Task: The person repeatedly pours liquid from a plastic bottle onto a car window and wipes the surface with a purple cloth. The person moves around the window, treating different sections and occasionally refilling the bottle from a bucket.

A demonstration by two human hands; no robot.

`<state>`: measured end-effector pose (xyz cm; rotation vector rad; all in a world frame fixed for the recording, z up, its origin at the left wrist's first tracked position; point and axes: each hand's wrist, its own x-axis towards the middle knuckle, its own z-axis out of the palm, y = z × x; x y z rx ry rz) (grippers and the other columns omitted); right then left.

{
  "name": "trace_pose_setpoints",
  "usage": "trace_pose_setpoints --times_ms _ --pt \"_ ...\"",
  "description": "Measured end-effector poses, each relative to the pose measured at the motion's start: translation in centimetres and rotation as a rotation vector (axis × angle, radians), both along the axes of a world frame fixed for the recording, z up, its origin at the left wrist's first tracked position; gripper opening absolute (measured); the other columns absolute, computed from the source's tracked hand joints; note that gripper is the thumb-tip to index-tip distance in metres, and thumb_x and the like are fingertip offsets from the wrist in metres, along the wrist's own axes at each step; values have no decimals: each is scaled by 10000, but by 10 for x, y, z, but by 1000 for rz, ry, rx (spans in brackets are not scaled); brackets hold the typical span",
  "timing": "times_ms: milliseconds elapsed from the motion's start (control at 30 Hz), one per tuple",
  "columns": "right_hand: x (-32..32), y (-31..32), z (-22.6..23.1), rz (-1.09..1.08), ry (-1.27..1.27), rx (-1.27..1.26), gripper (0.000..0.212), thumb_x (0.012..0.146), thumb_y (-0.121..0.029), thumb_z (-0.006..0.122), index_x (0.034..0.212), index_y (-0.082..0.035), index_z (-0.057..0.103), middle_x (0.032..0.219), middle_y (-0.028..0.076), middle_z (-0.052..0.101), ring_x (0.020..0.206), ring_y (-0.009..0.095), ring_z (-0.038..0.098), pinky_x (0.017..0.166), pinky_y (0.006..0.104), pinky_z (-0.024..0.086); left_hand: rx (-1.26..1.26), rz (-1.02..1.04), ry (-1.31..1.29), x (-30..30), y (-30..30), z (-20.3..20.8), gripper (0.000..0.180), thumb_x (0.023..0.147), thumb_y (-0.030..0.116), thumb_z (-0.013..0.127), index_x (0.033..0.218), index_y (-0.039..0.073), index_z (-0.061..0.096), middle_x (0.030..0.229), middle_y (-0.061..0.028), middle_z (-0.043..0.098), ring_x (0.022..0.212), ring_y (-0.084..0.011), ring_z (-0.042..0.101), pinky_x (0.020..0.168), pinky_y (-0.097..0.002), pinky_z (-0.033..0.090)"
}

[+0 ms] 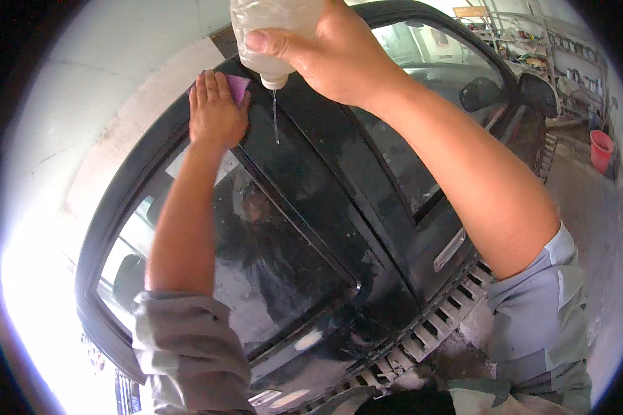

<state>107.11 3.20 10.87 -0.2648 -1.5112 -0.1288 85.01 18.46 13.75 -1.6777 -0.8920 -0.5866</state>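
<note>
Right hand: at 12 o'clock, I see the right hand (339,61) wrapped around a cloudy white plastic bottle (271,17) tipped neck-down, thumb across its side; the bottle's base runs out of my view.
Stream: a thin thread of clear liquid (275,114) falls from the mouth.
Left hand: at 11 o'clock, the left hand (217,114) lies flat, fingers nearly straight, over a small purple pad (239,88), seemingly pressing more than gripping.
Car: the pad sits against a glossy black car (315,197), near the rear window's upper corner.
Slip: I judge that light pressure on a wet surface could let the pad skate away from the fingers.
Gush: a harder squeeze could flood the spot; damp fingers could drop the bottle onto the door.
Scratch: grit trapped under the pad could mark the gloss.
In the way: the right forearm (457,159) covers part of the front door; a pale door handle (450,250) shows below it, between 3 and 4 o'clock.
Edge: a grey slatted strip (428,333) of unclear material, at 5 o'clock.
Beyond: a black side mirror (536,95) at 2 o'clock, a pinkish-red bucket (601,151) near 3, cluttered shelves (571,50) at 2.
</note>
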Motion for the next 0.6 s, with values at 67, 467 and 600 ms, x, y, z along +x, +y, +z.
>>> trace_pose_setpoints --times_ms 67,467,600 --pt "8 6 -5 -9 -28 19 570 983 -336 617 1342 31 370 1068 168 608 999 258 635 892 405 520 -1 -32 -29 28 -9 -70 678 985 374 478 1459 -96 359 1570 -291 268 1486 -431 205 1222 -510 153" --pt "-13 14 16 -111 -17 101 578 983 -293 615 1299 114 351 938 171 646 727 209 670 664 328 575 93 -122 -165 29 -38 -87 633 901 233 551 1397 -132 406 1503 -330 358 1430 -481 298 1179 -551 241" --pt "-5 -26 8 32 -90 -216 546 992 -302 606 1281 87 355 897 142 624 683 171 641 628 307 560 -70 -89 -182 34 -74 -189 752 853 224 603 1428 -167 318 1536 -363 254 1461 -514 195 1204 -568 154"
